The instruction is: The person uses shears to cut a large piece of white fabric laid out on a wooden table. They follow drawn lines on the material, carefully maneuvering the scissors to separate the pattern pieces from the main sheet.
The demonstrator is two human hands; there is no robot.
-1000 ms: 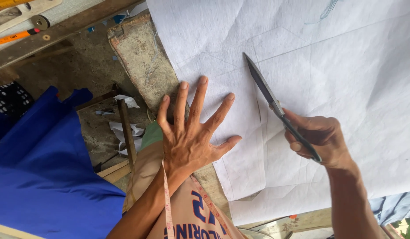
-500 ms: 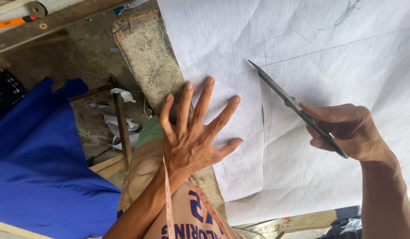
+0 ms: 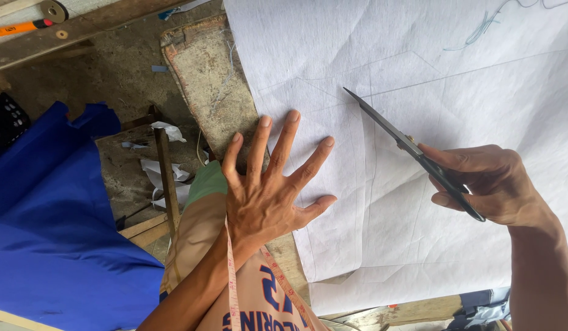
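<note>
A large white cloth sheet with faint drawn lines lies over a worn wooden table. My left hand is spread flat, fingers apart, pressing the sheet's left edge against the table. My right hand grips the handles of long dark scissors, whose closed blades point up and left above the sheet, tip near the middle of the drawn lines. A measuring tape hangs along my left forearm.
Blue fabric lies at the lower left on the floor side. White scraps sit on a wooden frame below the table edge. A plank with an orange-handled tool runs across the top left. Thread lies on the sheet's upper right.
The view has shifted so both hands sit further right. My right hand with the scissors has drawn away from my left hand, toward the right. The left hand stays spread on the sheet.
</note>
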